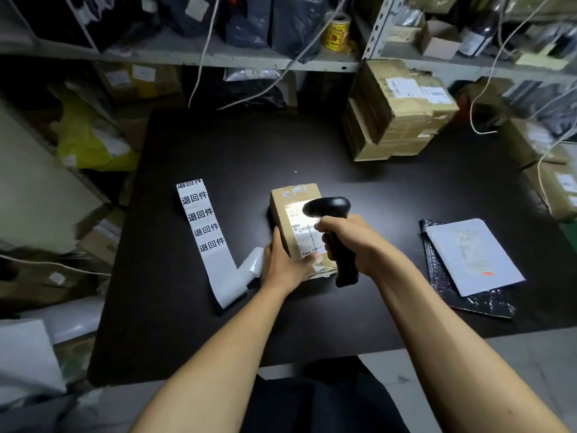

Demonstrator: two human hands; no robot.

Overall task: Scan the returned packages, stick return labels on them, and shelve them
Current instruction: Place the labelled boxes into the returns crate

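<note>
Head view: the right hand (349, 237) is curled round the grip of a black scanner (332, 226), whose head points down at the white label on top of a small box (296, 210). The box lies on the black table (218, 145), straight ahead of both hands, and the scanner's light falls bright on its label. The left hand (285, 264) holds the box at its near left corner, the fingers along the left side and the thumb laid over the top near edge.

Just left of the left hand lies a strip of return labels (206, 228), its loose end curled up and touching the hand's outer side. To the right of the right hand, well apart, a white mailer (474, 254) rests on a black bag (443, 292).

Beyond the hands, at the table's far right corner, stands a taped carton (396, 110). Behind it the shelves (187, 56) hold dark bags, small cartons and a yellow tape roll (337, 34); a yellow bag (84, 135) lies in the lower left shelf.
</note>
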